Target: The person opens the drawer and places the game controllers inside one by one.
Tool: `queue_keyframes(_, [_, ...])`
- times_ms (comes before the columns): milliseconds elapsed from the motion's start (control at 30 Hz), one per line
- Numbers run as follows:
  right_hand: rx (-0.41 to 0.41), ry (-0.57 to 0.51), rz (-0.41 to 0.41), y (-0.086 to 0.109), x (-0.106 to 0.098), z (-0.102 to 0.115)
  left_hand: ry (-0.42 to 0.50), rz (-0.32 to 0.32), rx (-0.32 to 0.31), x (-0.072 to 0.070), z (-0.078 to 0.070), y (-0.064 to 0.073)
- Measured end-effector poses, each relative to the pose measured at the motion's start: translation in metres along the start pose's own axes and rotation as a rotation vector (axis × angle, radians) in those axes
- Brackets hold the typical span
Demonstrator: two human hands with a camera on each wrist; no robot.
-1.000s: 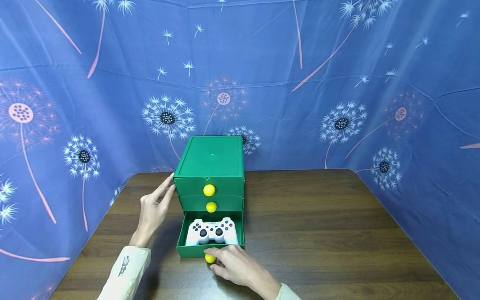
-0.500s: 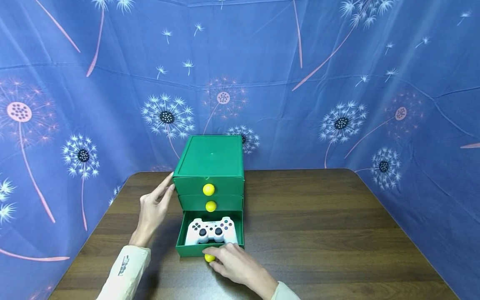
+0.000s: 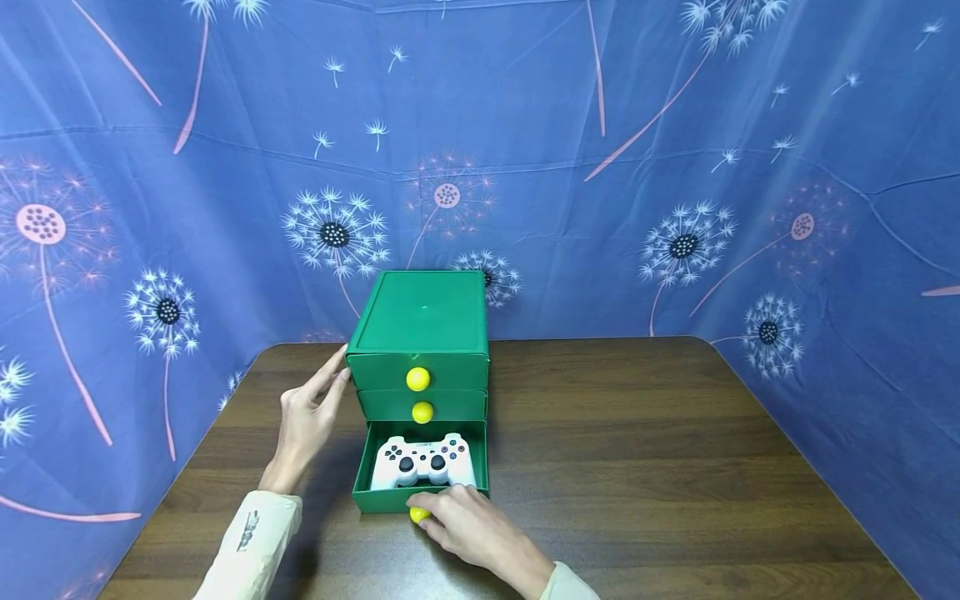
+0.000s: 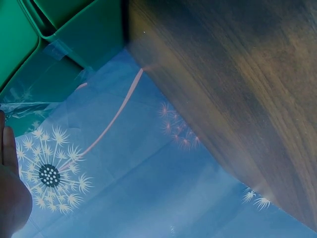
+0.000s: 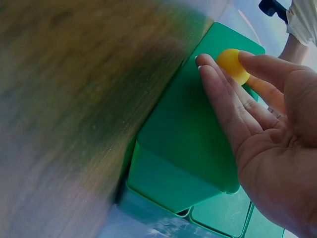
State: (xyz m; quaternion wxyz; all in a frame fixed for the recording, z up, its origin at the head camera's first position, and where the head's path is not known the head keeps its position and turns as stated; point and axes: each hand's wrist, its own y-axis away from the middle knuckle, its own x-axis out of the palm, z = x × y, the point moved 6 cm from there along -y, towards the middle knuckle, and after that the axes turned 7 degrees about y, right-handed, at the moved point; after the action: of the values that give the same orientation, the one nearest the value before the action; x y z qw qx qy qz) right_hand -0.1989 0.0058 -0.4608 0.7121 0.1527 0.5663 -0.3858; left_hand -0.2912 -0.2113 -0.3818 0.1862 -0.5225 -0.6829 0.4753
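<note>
A green drawer cabinet with three stacked drawers stands on the table, each drawer with a round yellow knob. The bottom drawer is pulled out, and a white game controller lies inside it. With thumb and fingers, my right hand pinches the bottom yellow knob, as the right wrist view also shows. My left hand rests its fingertips against the cabinet's left side near the upper front corner; only part of that hand shows in the left wrist view.
The upper two drawers, with their yellow knobs, are closed. Brown wooden tabletop extends to the right of the cabinet. Behind and around the table hangs a blue dandelion-print cloth.
</note>
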Motion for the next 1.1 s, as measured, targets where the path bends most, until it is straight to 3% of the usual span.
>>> queue_keyframes(1100, [0.012,-0.069,-0.011,-0.008,-0.001,-0.013,0.001,0.01,-0.002,-0.001,-0.002,-0.001])
